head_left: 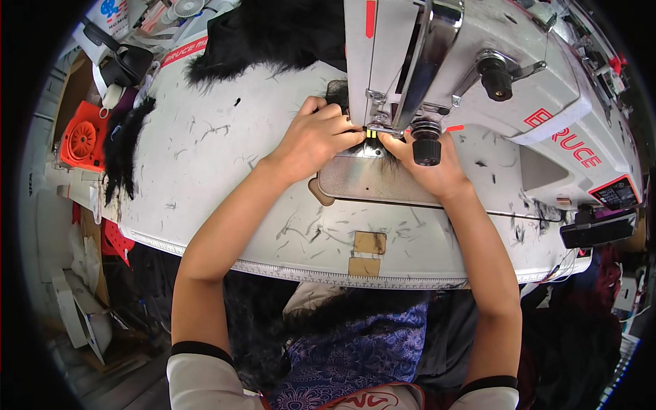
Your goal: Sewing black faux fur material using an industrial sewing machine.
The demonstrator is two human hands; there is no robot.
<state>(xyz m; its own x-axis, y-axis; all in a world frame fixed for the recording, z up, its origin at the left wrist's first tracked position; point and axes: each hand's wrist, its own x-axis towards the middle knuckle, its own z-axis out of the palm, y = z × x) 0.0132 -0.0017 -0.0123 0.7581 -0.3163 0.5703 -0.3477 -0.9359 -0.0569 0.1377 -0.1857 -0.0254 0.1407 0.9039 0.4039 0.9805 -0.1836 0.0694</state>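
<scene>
Under the needle area of a white sewing machine (478,123), both my hands work at a small black fur piece (335,97), most of it hidden by fingers and the machine head. My left hand (318,141) lies left of the presser foot (372,132), its fingers bent and pressed onto the fur. On the other side, my right hand (437,167) has its thumb and fingers closed in close to the foot, partly covered by the black tension knob (426,152). Dark hairs stick out over the metal needle plate (376,179) between the hands.
A large black fur piece (273,37) lies at the back of the white table (205,164), which is strewn with loose hairs. At left are a black fur strip (128,150) and a red-orange plastic device (83,140). Purple patterned cloth (355,348) covers my lap.
</scene>
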